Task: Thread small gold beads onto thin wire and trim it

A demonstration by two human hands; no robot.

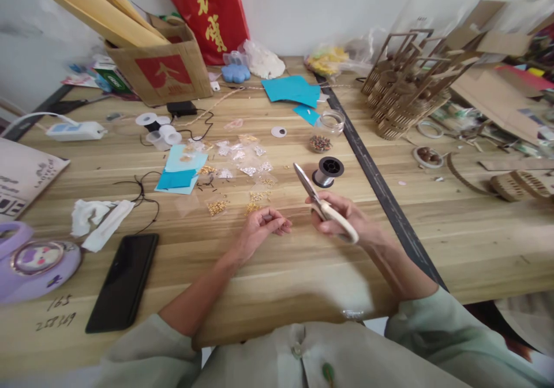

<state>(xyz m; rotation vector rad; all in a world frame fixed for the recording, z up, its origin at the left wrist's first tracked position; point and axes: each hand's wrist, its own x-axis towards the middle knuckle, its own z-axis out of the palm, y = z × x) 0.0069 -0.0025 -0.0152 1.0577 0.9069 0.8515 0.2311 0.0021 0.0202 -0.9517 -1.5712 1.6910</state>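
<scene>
My right hand (340, 217) is wrapped round the pale handles of a pair of scissors (322, 204), whose blades point up and to the left. Just beyond it stands a dark spool of silvery wire (328, 171). My left hand (264, 229) is over the table, its fingers curled and pressed together; anything between the fingertips is too small to make out. Near its fingertips lie small gold pieces (259, 196), and to the left is a small heap of gold beads (217, 207). Clear packets of small parts (246, 154) lie farther back.
On the wooden table, a black phone (123, 281) and a purple object (38, 261) are at left. Blue sheets (179, 171), white spools (167, 135) and a tub of mixed beads (320, 143) lie farther back. Wooden baskets (398, 102) stand at right, beyond a black strip (381, 186).
</scene>
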